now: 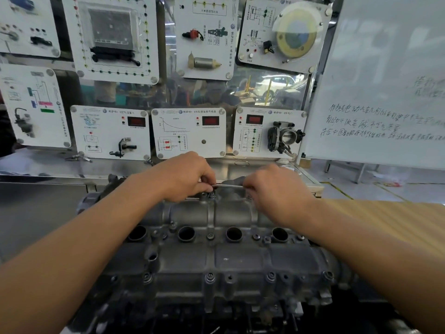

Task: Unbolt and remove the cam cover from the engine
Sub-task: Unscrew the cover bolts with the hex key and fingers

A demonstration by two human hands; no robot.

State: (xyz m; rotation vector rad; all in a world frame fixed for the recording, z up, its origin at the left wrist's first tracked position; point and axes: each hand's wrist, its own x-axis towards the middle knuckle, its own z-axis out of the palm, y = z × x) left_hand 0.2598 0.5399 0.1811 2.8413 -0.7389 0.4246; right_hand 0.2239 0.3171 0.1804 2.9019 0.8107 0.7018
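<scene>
grey cast-metal cam cover [240,259] sits on the engine [192,307], with bolts along its near edge. at its far edge the left hand [187,177] pinches one end of a slim metal tool [230,186] above a bolt [211,195]; the right hand [274,191] grips the other end, fingers [250,183] curled round it.

The cam cover [216,259] lies at the centre on top of the engine [216,300], which runs on toward 6 o'clock. At the cover's 12 o'clock edge a bolt [211,195] sits under a thin tool [230,186], held between the left hand [185,177] at 11 o'clock and the right hand [272,189] at 1 o'clock. Behind them is a bench [252,168] with panels [187,131] upright at its back. A whiteboard [385,80] stands at 2 o'clock and a board [397,220] lies at 3 o'clock.
</scene>
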